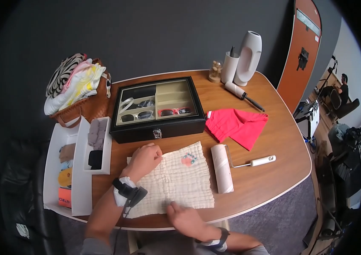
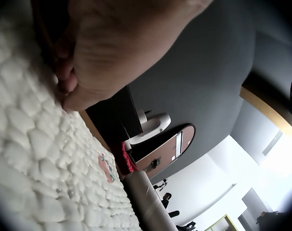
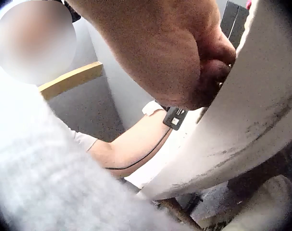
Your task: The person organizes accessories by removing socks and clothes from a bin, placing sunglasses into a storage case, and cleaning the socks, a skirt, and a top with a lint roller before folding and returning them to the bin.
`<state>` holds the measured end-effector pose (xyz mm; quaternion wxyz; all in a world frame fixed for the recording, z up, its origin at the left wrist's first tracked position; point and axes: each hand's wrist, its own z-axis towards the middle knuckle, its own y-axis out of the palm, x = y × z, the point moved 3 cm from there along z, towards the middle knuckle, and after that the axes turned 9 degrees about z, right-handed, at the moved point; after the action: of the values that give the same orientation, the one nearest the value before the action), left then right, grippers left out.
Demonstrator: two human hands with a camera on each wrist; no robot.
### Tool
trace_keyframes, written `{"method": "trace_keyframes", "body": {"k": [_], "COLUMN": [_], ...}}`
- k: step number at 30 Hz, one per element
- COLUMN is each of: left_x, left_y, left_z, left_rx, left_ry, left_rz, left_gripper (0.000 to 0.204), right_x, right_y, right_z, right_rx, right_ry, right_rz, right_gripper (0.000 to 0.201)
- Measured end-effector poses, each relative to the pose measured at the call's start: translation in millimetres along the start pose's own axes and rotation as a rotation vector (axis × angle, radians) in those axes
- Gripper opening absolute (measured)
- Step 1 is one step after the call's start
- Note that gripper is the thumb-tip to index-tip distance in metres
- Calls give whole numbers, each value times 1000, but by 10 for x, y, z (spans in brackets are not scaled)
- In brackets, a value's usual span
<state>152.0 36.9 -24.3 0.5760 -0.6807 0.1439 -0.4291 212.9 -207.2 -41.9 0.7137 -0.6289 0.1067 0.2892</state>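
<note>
A cream crinkled cloth (image 1: 176, 182) with a small pink and teal print lies spread on the wooden table; its texture fills the left of the left wrist view (image 2: 40, 159). My left hand (image 1: 144, 161) is at the cloth's far edge, thumb and fingertips pinching it; in the left wrist view the hand (image 2: 117, 53) covers part of that edge. At the near edge, my right hand (image 1: 187, 219) grips the cloth with curled fingers. The right wrist view shows this hand (image 3: 174, 57) from close by, its fingertips partly hidden.
A black glasses case (image 1: 159, 134) stands behind the cloth, with white boxes (image 1: 76, 187) at left. Red fabric (image 1: 240, 125), a paper-like roll (image 1: 222, 170) and a white-handled roller frame (image 1: 263, 160) lie at right. Farther back are a lint roller (image 1: 235, 90), a white vase (image 1: 248, 59) and a clothes-filled basket (image 1: 91, 106).
</note>
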Motion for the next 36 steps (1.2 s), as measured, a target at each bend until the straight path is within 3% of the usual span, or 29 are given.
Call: {"method": "trace_keyframes", "body": {"k": [5,8,11,15,19,21,22,23,25,26,29,31,33,34,36], "left_x": [-62,-147,-245,-165,33,204,255,290,342,288,-26,-194,-69,-117,-121], "left_y": [-118,-269,-400,-759,-1008,-1054,-1056,-1080,-1120,-1083,-873,-676,-568,-469,-344], "left_z": [-155,-339,-577,-1102,-1583,-1745,-1806,-1855,-1934,-1945,-1793,-1560,-1533,-1537,-1500], "left_rx": [159,81,147,193,560,769,839,794,702,656,571,458,420,335,157], "left_ry": [8,-162,-119,-219,-45,30,22,14,3,-27,-327,-299,-388,-335,-135], "left_rz": [-126,-375,-646,-777,-693,-697,-685,-747,-873,-957,-892,-724,-251,-199,-17], "left_gripper": [9,11,11,14,13,14,31,34,40,31,6,25,40,51,53], "right_x": [80,222,316,299,148,18,14,9,-1,40,294,589,582,565,440], "right_y": [-372,-610,-890,-1303,-1574,-1720,-1756,-1790,-1824,-1813,-1659,-1487,-1389,-1341,-1107], "right_z": [-100,-195,-243,-248,-276,-259,-265,-270,-177,-121,138,319,337,313,199], "right_rx": [50,122,263,385,423,452,422,393,367,355,335,429,522,563,382], "right_ry": [9,23,-73,-127,-3,-39,-92,-145,-44,30,325,429,355,315,305], "right_rz": [88,119,136,316,725,758,810,862,930,952,1041,814,542,405,436], "right_gripper": [26,36,35,33,7,11,6,2,2,2,6,7,10,12,13]}}
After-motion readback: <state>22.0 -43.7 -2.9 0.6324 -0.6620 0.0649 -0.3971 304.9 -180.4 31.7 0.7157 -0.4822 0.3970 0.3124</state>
